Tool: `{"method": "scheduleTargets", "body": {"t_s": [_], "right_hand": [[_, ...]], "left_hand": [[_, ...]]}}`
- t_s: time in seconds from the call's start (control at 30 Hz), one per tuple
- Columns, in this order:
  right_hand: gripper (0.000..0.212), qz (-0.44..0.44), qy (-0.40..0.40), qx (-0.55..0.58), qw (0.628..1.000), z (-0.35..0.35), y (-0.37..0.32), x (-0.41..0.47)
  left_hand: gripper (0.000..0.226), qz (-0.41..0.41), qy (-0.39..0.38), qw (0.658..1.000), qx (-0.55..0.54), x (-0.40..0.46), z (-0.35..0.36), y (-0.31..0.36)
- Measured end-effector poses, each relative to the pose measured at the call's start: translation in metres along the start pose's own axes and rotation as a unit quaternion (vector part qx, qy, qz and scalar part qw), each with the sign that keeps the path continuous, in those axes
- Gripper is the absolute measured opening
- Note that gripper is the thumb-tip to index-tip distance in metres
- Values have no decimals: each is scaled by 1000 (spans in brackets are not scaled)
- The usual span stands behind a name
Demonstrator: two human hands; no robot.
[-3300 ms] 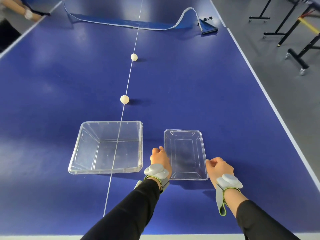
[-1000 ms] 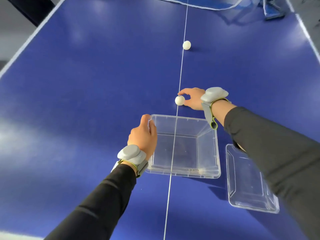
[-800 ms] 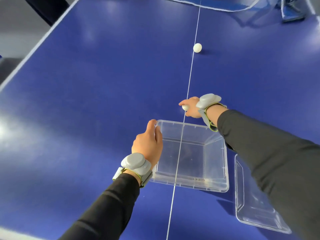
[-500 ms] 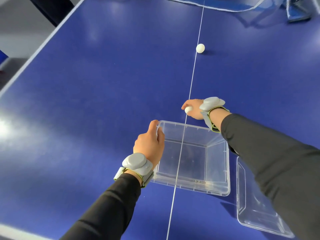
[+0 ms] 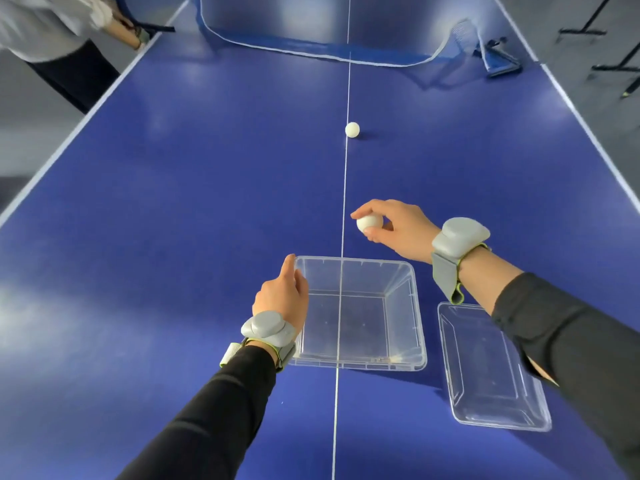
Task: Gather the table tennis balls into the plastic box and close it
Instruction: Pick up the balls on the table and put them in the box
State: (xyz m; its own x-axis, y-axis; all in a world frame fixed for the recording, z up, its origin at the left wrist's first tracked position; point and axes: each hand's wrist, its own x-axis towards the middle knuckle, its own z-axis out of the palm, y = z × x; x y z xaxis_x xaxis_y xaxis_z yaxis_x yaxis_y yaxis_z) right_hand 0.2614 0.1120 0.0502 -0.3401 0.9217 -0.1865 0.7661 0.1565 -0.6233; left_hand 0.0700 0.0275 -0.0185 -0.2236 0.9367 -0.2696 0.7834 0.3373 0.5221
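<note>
A clear plastic box (image 5: 412,327) stands empty on the blue table, straddling the white centre line. My left hand (image 5: 282,296) grips its left rim near the far corner. My right hand (image 5: 394,226) holds a white table tennis ball (image 5: 369,223) in its fingertips, lifted just beyond the box's far edge. A second white ball (image 5: 352,129) lies further up the centre line. The clear lid (image 5: 491,368) lies flat to the right of the box, partly under my right forearm.
A sagging blue net (image 5: 311,50) crosses the table's far end, with its clamp (image 5: 498,60) at the right. Another person (image 5: 52,32) stands at the far left corner. Black stand legs (image 5: 609,46) are on the floor beyond the right edge.
My right hand has picked the near ball up off the table and drawn it back toward the box. My left hand stays on the box's left rim. The camera view has tilted up.
</note>
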Motion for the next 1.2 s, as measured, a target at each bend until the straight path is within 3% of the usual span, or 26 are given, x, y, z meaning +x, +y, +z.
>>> {"method": "scheduleTargets", "body": {"t_s": [0.2, 0.37, 0.47, 0.8, 0.97, 1.2], "right_hand": [[32, 12, -71, -39, 997, 18, -3, -61], [50, 25, -180, -155, 971, 53, -3, -81], [44, 56, -193, -215, 956, 68, 2, -76], [40, 103, -347, -350, 864, 97, -4, -55], [35, 111, -368, -391, 836, 109, 7, -52], [35, 113, -359, -383, 844, 110, 12, -47]], "left_hand": [[48, 7, -13, 1000, -1, -2, -4, 2], [48, 0, -15, 1000, 7, -3, -3, -2], [49, -5, -15, 1000, -1, -2, -3, -2], [50, 6, -30, 999, 16, -1, -5, -2], [51, 12, -27, 999, 16, 0, -3, -5], [48, 8, -13, 1000, 16, 2, -1, -4]]}}
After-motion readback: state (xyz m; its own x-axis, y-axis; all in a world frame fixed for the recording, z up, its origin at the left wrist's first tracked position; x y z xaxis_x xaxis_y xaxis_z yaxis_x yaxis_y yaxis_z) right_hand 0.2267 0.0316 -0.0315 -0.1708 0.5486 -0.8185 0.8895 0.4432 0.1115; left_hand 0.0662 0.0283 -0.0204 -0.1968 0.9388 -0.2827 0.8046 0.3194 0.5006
